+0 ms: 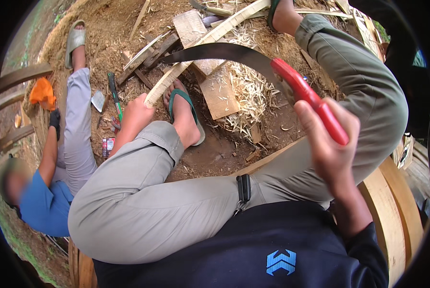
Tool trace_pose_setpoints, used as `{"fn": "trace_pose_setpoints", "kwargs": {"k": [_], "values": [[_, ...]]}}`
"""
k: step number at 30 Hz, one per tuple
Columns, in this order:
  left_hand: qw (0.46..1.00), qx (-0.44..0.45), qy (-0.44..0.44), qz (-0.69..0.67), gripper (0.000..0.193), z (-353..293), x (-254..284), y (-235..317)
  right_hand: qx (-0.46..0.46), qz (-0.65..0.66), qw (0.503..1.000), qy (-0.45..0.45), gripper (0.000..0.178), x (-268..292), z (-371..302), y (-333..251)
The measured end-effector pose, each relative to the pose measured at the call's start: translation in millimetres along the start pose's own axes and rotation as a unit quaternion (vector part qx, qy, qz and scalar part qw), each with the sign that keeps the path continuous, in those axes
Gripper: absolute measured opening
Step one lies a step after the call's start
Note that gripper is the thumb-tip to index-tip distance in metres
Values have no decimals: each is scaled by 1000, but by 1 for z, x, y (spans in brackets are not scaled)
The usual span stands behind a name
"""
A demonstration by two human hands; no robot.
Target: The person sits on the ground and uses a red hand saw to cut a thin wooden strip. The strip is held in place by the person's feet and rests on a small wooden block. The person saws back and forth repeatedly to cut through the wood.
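Observation:
A curved pruning saw [231,52] with a red handle is in my right hand [331,139], whose fingers wrap round the grip. Its toothed blade points left and passes across a long pale wooden strip [219,32]; whether the teeth touch the wood I cannot tell. My left hand [137,119] is closed around the strip's near end, beside my left knee. From there the strip slants up and right over a flat board [218,98] on the ground, towards my right foot. My left foot [185,115], in a green-strapped sandal, rests just right of my left hand.
Wood shavings [253,96] heap around the boards. A green-handled tool [114,96] lies left of my left hand, and another hand tool [212,9] at the far side. On the left sits a co-worker [49,201] in blue, one gloved hand near an orange cloth [43,93]. Timbers [385,216] lie at my right.

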State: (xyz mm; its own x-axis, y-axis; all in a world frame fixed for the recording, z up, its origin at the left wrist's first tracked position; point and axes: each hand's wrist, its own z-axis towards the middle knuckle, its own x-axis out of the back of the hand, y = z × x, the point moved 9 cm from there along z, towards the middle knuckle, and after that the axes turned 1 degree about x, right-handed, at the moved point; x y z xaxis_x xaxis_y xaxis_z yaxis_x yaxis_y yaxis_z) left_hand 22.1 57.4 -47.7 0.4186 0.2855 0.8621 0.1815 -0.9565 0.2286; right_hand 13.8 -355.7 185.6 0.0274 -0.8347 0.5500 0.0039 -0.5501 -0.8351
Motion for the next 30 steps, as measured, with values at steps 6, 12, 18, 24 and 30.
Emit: {"fn": "trace_pose_setpoints", "kwargs": {"k": [6,12,18,24,30], "values": [[1000,4,-1,12,21,1,5,3,-242,129,960,-53,32,60,-48,32],[1000,-6,2,4,21,4,6,6,-151,72,986,-2,32,65,-51,27],[1000,1,3,-6,21,-3,4,-2,-105,52,991,-70,28,30,-43,22],[1000,-5,3,-15,21,0,3,2,-120,32,988,-88,25,17,-57,23],[1000,2,3,-12,20,-4,4,2,-129,1,988,-83,25,42,-71,27]]}}
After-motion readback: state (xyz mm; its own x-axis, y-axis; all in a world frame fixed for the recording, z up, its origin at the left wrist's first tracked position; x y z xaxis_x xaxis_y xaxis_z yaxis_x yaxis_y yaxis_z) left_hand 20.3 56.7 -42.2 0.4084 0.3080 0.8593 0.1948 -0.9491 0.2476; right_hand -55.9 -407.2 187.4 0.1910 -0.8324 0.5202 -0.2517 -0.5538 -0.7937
